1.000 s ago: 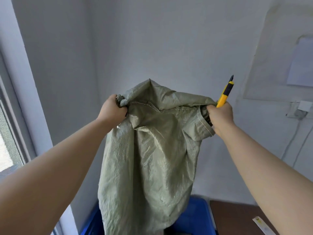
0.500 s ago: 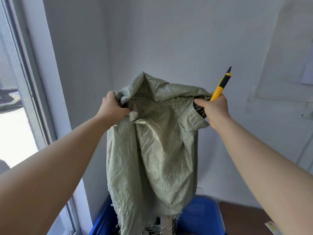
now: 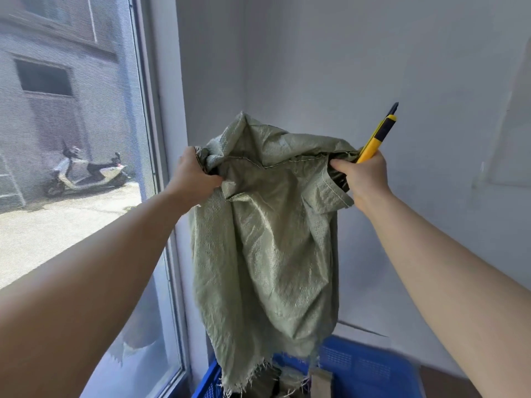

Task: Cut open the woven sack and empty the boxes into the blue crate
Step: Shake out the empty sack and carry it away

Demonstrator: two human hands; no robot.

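A grey-green woven sack [image 3: 267, 254] hangs upside down in front of me, its frayed cut end dangling over the blue crate [image 3: 365, 369] at the bottom. My left hand [image 3: 192, 179] grips the sack's upper left corner. My right hand [image 3: 363, 176] grips the upper right corner and also holds a yellow and black utility knife [image 3: 377, 136], which points up and to the right. A few boxes [image 3: 319, 379] show inside the crate, just under the sack's frayed edge.
A large window [image 3: 71, 139] with a mesh screen fills the left side, its frame running down beside the crate. White walls meet in a corner behind the sack. A brown surface [image 3: 448, 380] shows at the crate's right.
I have lifted the sack higher, so its frayed open end now hangs above the crate. My view has turned left, bringing the window into sight.
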